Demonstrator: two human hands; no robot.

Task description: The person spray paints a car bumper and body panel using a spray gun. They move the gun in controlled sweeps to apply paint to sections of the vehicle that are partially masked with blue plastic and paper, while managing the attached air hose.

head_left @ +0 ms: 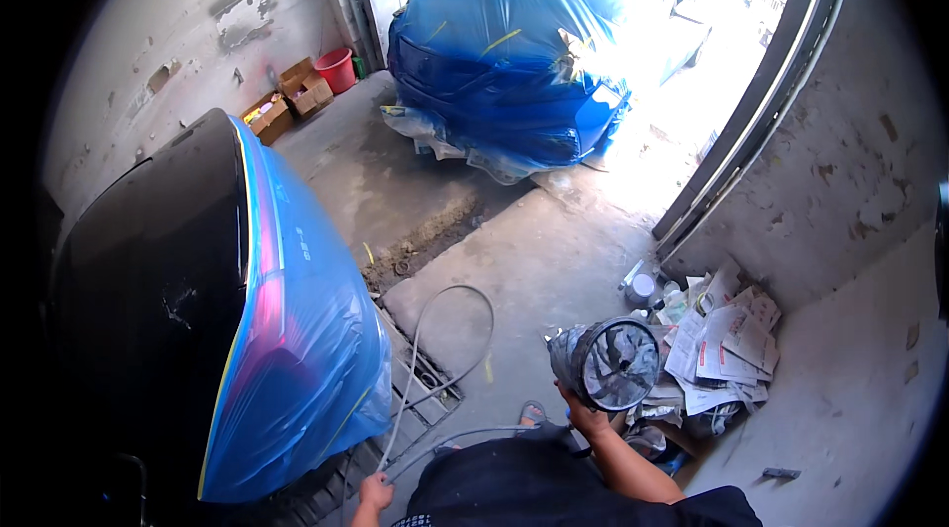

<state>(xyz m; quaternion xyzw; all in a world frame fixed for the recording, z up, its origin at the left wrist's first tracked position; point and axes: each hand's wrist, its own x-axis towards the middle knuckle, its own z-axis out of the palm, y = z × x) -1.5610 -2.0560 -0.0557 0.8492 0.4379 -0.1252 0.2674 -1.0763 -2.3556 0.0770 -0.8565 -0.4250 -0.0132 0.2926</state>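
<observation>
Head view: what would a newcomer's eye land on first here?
Probably the car wrapped in blue plastic sheeting in the bright doorway at the top, then the dark car at left, half covered in blue film. Lower centre, the right hand holds up a spray gun with a paper-wrapped cup, while the left hand grips a grey hose.

Ahead on your left, against the grey wall, stand two open brown cardboard boxes: the nearer cardboard box (269,117) holds mixed coloured items, the farther cardboard box (305,87) sits just beside it, next to a red bucket (337,69). On your right, at the foot of the wall, lies a heap of printed paper sheets (727,344), white with red and dark markings, overlapping one another. Small cans (643,288) with pale lids stand just beside the heap, their labels too small for you to tell.
</observation>
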